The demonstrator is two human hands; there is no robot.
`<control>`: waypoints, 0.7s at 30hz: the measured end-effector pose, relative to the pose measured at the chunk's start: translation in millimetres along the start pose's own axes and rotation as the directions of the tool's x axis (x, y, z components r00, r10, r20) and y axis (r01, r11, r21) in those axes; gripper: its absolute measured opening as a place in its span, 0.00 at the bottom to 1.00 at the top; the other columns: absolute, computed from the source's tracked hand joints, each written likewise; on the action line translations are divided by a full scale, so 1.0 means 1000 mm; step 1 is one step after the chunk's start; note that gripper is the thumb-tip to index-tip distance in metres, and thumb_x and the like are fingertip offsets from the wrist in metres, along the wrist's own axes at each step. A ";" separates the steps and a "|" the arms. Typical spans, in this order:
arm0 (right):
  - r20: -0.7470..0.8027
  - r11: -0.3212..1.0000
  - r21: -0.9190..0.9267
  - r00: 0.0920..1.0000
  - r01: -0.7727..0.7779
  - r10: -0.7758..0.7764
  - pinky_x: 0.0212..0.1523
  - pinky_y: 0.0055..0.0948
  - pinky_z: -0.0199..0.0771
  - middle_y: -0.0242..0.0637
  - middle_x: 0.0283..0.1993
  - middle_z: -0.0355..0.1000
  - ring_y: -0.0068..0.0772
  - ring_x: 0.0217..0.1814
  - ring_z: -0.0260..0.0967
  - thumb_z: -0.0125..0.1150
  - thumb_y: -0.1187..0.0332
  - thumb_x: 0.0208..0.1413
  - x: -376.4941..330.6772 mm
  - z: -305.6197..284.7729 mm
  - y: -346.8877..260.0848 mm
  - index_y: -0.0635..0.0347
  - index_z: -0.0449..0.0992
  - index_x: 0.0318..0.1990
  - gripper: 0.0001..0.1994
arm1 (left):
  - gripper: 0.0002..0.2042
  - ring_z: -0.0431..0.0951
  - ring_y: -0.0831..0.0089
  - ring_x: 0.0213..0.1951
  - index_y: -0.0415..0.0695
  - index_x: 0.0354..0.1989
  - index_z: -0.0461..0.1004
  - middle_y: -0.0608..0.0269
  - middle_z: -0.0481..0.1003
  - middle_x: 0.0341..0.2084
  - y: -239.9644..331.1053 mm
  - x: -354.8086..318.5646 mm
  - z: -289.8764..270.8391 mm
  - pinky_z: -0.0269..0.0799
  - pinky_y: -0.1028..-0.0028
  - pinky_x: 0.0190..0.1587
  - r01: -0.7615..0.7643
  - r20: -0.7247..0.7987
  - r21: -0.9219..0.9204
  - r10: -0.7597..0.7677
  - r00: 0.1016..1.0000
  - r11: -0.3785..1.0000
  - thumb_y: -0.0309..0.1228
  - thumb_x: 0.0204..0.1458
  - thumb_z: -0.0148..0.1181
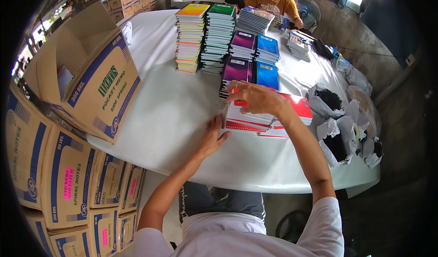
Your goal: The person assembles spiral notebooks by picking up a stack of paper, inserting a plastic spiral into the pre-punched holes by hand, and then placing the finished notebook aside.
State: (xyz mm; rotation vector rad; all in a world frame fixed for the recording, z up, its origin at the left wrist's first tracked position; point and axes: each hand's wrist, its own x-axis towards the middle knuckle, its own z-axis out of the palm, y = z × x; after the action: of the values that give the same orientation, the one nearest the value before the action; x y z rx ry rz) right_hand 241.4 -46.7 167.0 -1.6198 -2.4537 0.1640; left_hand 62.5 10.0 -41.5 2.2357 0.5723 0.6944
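A stack of red-covered notebooks [248,124] lies in front of me near the table's front edge. My right hand [260,99] reaches over its top, fingers bent down over the covers and gripping there. My left hand [212,137] rests on the table at the stack's left side, fingers apart, fingertips at the lower corner. A second pile of red notebooks [299,105] sits to the right, partly behind my right forearm. Just beyond stand purple spiral notebooks [237,70] and blue spiral notebooks [267,74]. What lies under my right palm is hidden.
Tall yellow-topped [190,38] and green-topped [219,38] notebook stacks stand farther back. An open carton [105,83] is at left above stacked cartons [68,179]. Bags of black coils [331,102] line the right edge. Another person [269,1] sits across the table [159,115].
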 end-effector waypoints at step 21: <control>0.135 0.937 0.349 0.990 -0.019 -0.030 0.43 0.29 0.78 0.36 0.49 0.70 0.30 0.39 0.73 0.68 0.80 0.43 0.015 -0.016 0.019 0.63 0.78 0.43 0.16 | 0.35 0.56 0.60 0.70 0.46 0.72 0.49 0.51 0.55 0.70 -0.002 -0.005 -0.011 0.66 0.69 0.62 0.069 -0.120 -0.444 -0.135 0.984 0.893 0.21 0.56 0.56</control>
State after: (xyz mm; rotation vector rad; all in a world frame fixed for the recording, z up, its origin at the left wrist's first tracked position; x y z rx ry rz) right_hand 256.4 -26.1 180.7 -1.4877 -2.3519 0.6920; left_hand 51.7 14.0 -37.9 1.7318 0.5390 0.8467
